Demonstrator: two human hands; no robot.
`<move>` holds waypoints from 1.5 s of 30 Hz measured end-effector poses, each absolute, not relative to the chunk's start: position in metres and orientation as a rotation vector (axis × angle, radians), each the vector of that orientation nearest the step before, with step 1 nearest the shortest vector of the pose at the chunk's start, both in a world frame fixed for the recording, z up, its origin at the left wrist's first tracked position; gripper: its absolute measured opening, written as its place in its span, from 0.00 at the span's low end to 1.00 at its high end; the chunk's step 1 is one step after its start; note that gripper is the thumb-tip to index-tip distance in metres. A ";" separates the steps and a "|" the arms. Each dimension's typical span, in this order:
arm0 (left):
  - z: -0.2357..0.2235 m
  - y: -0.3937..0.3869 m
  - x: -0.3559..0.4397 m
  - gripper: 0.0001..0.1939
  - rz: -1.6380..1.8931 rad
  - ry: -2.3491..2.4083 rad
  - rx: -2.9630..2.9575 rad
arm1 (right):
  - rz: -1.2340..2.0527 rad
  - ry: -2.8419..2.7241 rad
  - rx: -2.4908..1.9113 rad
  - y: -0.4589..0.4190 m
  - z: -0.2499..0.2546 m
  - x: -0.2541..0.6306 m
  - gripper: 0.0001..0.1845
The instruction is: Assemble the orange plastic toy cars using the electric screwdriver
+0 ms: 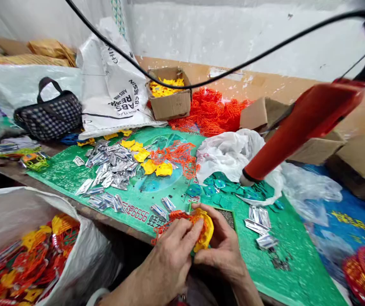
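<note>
Over the table's front edge, my right hand (223,244) curls around a yellow plastic piece (208,229). The fingers of my left hand (176,240) press against its inner side, where an orange-red plastic part (176,215) with thin openwork lies against the yellow one. That orange part sticks out to the left past my left knuckles. How the two parts join is hidden by my fingers. Just behind my hands is a green-rimmed tray (228,217) of small dark bits. Silver strips (168,204) lie near my left hand.
A red power screwdriver (297,131) hangs at right on a black cable. Beneath its tip are green discs (219,183) on a white bag. Silver strips (115,161) and yellow pieces (157,168) are heaped at left. An open sack (96,229) of coloured parts stands front left.
</note>
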State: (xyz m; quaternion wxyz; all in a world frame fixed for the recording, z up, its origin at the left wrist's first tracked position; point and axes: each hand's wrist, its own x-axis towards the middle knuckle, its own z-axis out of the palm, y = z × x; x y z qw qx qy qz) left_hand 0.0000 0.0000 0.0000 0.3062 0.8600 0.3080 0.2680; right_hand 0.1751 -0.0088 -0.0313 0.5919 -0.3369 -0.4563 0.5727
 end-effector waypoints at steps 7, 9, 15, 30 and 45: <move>0.000 -0.002 0.003 0.46 0.714 0.794 2.348 | 1.220 -1.131 -0.821 -0.010 -0.034 0.175 0.47; -0.001 -0.002 0.002 0.44 0.724 0.783 2.376 | 1.164 -1.161 -0.823 -0.012 -0.037 0.174 0.47; -0.006 -0.003 0.002 0.38 0.790 0.771 2.509 | 1.091 -1.180 -0.821 -0.016 -0.044 0.171 0.48; 0.004 0.001 -0.002 0.25 1.023 0.684 2.491 | 0.721 -1.514 -1.141 -0.029 -0.021 0.161 0.46; 0.007 0.014 0.001 0.21 0.677 0.902 0.436 | 1.288 -1.469 -1.233 0.003 0.001 0.175 0.24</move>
